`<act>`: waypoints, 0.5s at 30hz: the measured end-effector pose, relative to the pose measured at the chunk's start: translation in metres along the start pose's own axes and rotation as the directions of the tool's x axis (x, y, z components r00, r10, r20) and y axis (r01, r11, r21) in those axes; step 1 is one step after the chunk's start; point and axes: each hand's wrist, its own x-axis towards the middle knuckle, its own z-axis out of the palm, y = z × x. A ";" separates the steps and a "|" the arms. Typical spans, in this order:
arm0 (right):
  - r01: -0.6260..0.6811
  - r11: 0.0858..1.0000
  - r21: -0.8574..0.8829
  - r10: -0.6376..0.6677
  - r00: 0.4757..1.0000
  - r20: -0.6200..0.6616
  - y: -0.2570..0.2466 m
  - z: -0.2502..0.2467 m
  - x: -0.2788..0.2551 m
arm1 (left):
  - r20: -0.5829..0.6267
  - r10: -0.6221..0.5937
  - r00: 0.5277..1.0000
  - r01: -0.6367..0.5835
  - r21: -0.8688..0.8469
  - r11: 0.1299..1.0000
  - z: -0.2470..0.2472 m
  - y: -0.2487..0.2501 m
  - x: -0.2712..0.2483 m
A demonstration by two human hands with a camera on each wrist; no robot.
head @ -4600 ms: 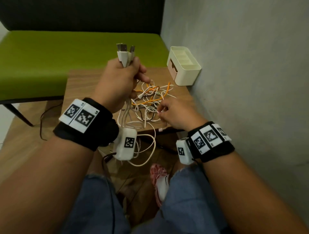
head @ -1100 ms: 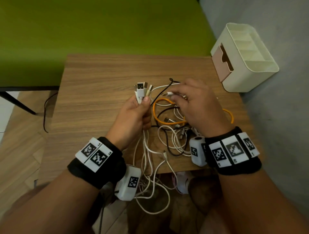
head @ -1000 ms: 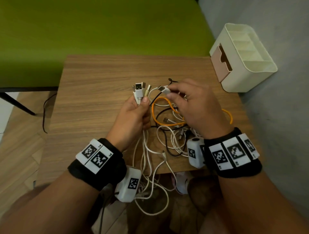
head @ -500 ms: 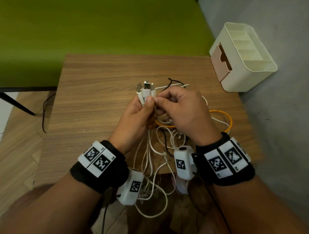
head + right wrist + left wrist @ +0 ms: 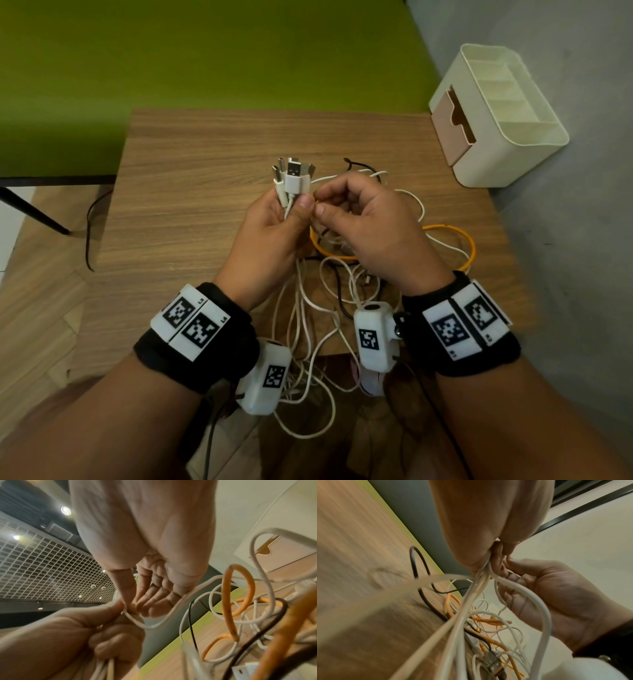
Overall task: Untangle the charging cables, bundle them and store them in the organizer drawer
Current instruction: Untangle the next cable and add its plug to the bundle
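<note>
My left hand (image 5: pixel 274 226) grips a bunch of white cable ends, their USB plugs (image 5: pixel 293 174) sticking up above the fist. Their white cords (image 5: pixel 471 601) run down past the wrist and hang off the table's near edge. My right hand (image 5: pixel 356 219) is right beside it, thumb and forefinger pinching a thin white cable (image 5: pixel 135 619) next to the left thumb. Under both hands lies the tangle on the wooden table (image 5: pixel 191 192): an orange cable (image 5: pixel 455 236), a black cable (image 5: pixel 356 166) and more white loops (image 5: pixel 223 609).
A cream desk organizer (image 5: pixel 500 116) with a pink drawer (image 5: pixel 448 130) stands at the table's far right corner against the grey wall. A green bench (image 5: pixel 205 51) runs behind the table. A thin black cord (image 5: pixel 89 233) hangs off the left side.
My right hand picked a white cable end out of the tangle and carried it left to the bunch in my left hand. The hands now touch, a little nearer to me.
</note>
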 end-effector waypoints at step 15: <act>0.179 0.870 -0.459 -0.080 0.971 0.227 0.009 0.000 0.008 | -0.187 -0.008 0.982 -0.062 -0.365 0.929 -0.023 0.015 0.012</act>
